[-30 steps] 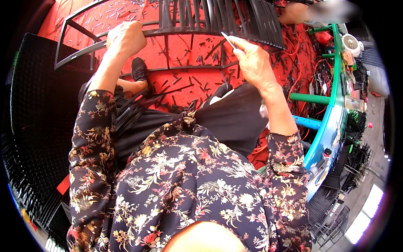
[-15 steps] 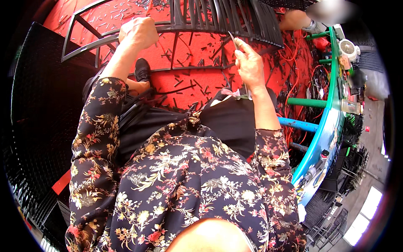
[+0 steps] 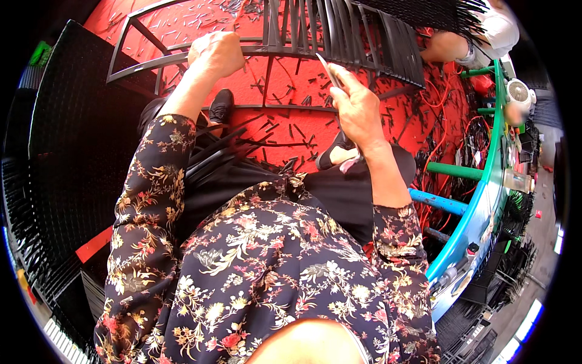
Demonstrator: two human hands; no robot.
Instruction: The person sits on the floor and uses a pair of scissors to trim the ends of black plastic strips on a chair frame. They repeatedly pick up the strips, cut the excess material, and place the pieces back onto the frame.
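Note:
A curved black metal frame stretches across the space before me, with black flat strips wound closely over its right part. My left hand is closed in a fist over the near rail, left of the strips. In my right hand is a slim, pointed metal blade; thumb and fingers press on it. Its tip reaches the near rail beside the strips. The palm hides the handle, so I cannot tell its exact kind.
Cut black scraps litter the red floor covering. Dark woven panels stand at left. Along the right runs a green-and-blue ladder-like frame, with a small fan beyond it. Another person's arm shows at upper right.
The whole view has shifted, so the frame appears further right and lower. Relative to it, the blade in my right hand has moved left along the rail. My left hand stays on the rail.

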